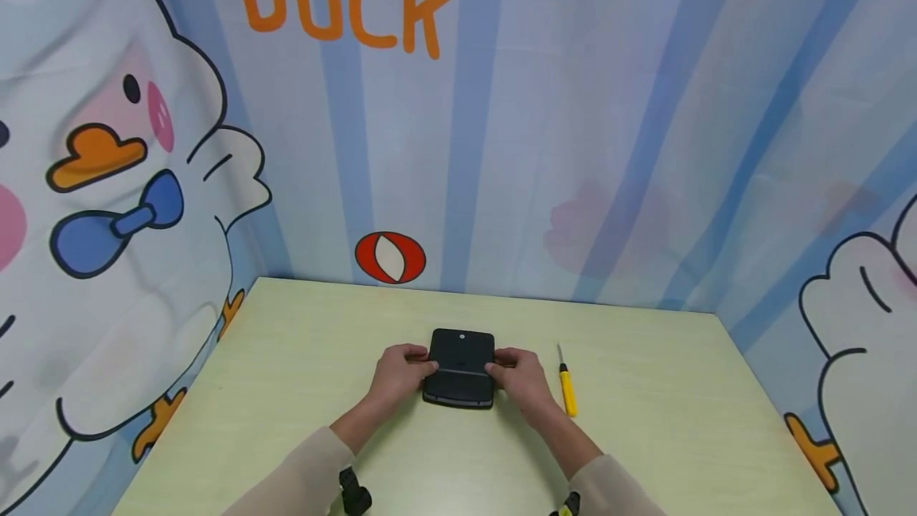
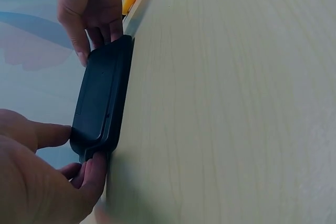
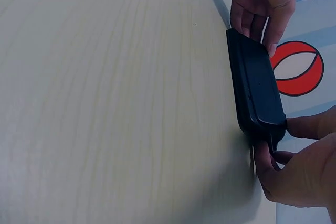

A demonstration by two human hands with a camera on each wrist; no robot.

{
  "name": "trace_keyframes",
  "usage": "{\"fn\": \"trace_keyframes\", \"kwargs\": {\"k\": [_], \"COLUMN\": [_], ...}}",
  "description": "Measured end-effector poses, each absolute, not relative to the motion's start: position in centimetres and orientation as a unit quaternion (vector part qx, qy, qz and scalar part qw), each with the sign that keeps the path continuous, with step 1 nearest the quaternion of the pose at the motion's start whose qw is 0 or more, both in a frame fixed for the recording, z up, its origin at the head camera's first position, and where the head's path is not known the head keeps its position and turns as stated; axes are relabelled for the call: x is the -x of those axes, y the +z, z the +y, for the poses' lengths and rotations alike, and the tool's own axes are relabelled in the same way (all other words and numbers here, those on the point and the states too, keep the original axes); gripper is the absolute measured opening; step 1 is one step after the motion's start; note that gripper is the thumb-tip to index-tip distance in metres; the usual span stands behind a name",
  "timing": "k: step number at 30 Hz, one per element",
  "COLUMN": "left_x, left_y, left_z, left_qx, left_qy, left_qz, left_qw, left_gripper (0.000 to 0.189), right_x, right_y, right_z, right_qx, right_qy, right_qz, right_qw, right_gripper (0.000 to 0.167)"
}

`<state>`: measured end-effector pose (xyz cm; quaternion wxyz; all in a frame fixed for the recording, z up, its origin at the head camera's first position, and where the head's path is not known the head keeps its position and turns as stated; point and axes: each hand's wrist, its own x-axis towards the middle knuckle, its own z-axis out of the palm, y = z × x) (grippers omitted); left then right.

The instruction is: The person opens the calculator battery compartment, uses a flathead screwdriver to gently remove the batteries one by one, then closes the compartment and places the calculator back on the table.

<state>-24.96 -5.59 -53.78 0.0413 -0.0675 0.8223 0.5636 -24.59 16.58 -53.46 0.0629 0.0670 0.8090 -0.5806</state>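
Note:
Between my two hands is a flat black plastic case [image 1: 462, 353] with rounded corners, a small light dot near its far edge and a crosswise seam. My left hand [image 1: 398, 377] grips its left side, thumb on top and fingers lower along the edge. From the opposite side my right hand [image 1: 525, 379] holds it in the same way. The left wrist view shows the case [image 2: 100, 93] side-on, with the left hand [image 2: 47, 177] at the nearer end. In the right wrist view, the right hand [image 3: 304, 166] pinches the near end of the case [image 3: 257, 85].
A screwdriver [image 1: 567, 388] with a yellow handle lies to the right of my right hand, its tip pointing away. The pale wooden table [image 1: 322, 325] ends at a printed curtain [image 1: 530, 126] along the back and sides.

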Motion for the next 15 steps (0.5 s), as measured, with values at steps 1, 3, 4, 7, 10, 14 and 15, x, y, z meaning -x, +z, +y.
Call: {"fn": "trace_keyframes", "kwargs": {"k": [1, 3, 4, 7, 10, 14, 15], "left_x": [24.96, 24.97, 24.98, 24.98, 25.00, 24.99, 24.98], "left_y": [-53.73, -53.59, -53.55, -53.47, -53.44, -53.39, -53.37], "left_z": [-5.56, -5.52, -5.51, -5.49, -5.55, -5.83, -5.94], "left_qx": [0.068, 0.068, 0.067, 0.061, 0.054, 0.041, 0.035], "left_qy": [0.561, 0.554, 0.551, 0.543, 0.536, 0.524, 0.520], "left_qz": [0.824, 0.828, 0.831, 0.837, 0.842, 0.850, 0.853], "left_qw": [0.041, 0.040, 0.039, 0.039, 0.038, 0.035, 0.034], "left_gripper": [0.039, 0.039, 0.039, 0.038, 0.040, 0.046, 0.048], "right_x": [24.60, 24.67, 24.69, 24.74, 24.72, 24.63, 24.59], "right_y": [-53.47, -53.55, -53.56, -53.63, -53.62, -53.46, -53.36], "right_z": [16.51, 16.41, 16.38, 16.36, 16.50, 16.85, 16.95], "right_qx": [-0.071, -0.078, -0.079, -0.085, -0.077, -0.056, -0.052], "right_qy": [-0.574, -0.559, -0.551, -0.535, -0.528, -0.533, -0.536], "right_qz": [0.814, 0.824, 0.830, 0.839, 0.845, 0.844, 0.842], "right_qw": [0.059, 0.050, 0.045, 0.037, 0.028, 0.029, 0.031], "right_gripper": [0.040, 0.038, 0.037, 0.035, 0.035, 0.036, 0.036]}}
